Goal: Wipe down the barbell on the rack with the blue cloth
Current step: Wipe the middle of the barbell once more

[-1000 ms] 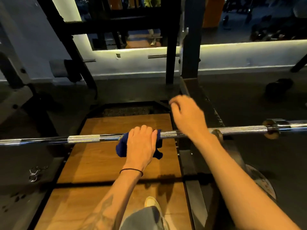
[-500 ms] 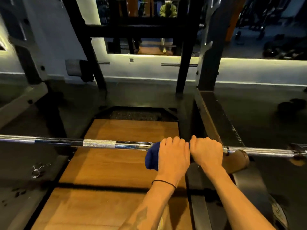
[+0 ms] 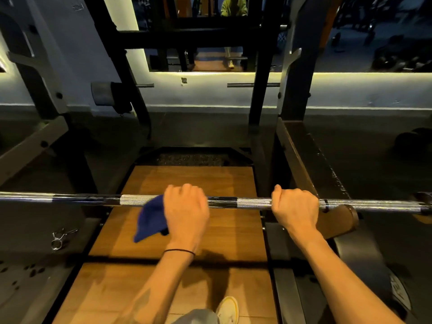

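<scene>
two hands grasp the barbell (image 3: pixel 252 203), which runs level across mid-frame on the rack (image 3: pixel 301 160). the left hand (image 3: pixel 185 210), at centre, curls over the bar with the blue cloth (image 3: pixel 150 218) under it, the cloth's tail hanging lower left. the right hand (image 3: pixel 295 206) clenches bare knurling right of centre, well apart from the left. below lies the wooden platform (image 3: pixel 187 239).

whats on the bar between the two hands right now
Only bare barbell in the head view: a smooth dark stretch, then knurled metal, between the left hand gripping the blue cloth and the right hand.
</scene>
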